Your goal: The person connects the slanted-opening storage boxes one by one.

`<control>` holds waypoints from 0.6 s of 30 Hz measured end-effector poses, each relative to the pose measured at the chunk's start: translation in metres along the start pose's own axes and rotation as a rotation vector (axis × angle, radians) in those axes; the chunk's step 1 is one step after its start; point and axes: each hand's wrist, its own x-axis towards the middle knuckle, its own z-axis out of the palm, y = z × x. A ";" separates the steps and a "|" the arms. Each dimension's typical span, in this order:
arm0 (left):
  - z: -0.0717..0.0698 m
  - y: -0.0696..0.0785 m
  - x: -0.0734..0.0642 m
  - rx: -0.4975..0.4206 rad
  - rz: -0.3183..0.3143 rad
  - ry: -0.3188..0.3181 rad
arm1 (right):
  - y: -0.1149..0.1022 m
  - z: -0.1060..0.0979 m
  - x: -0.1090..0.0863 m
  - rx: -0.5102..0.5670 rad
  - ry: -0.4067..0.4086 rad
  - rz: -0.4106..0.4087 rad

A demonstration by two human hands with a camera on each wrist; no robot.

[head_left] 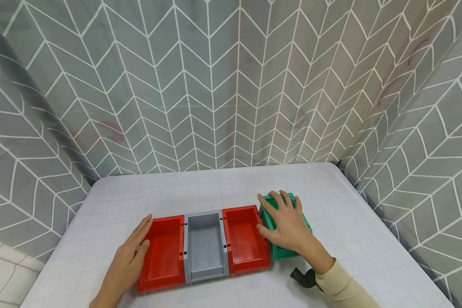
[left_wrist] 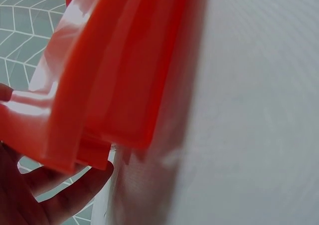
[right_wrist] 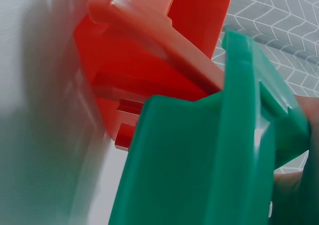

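Note:
Three bins stand side by side: a left red bin [head_left: 164, 252], a grey bin [head_left: 205, 244] and a right red bin [head_left: 246, 237]. My left hand [head_left: 126, 262] rests along the left side of the left red bin, fingers fairly straight and thumb at its rim. With spread, bent fingers, my right hand [head_left: 288, 224] grips a green bin [head_left: 284, 253] from above. That bin sits angled beside the right red bin; in the right wrist view, the green bin [right_wrist: 179, 160] looks tilted against the red one. My right hand covers much of its inside.
All the bins are on a table with a white cloth [head_left: 185, 188]. A black strap-like piece [head_left: 304, 278] hangs by my right wrist. A grey curtain with white chevron lines [head_left: 223, 85] stands behind the table and along its sides.

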 end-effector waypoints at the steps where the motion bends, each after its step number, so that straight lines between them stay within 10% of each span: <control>1: 0.000 0.000 0.000 0.001 -0.001 0.001 | 0.000 0.000 0.000 -0.004 0.000 -0.001; 18: 0.002 0.000 -0.001 0.004 -0.001 0.004 | 0.000 0.010 -0.003 -0.021 -0.014 0.000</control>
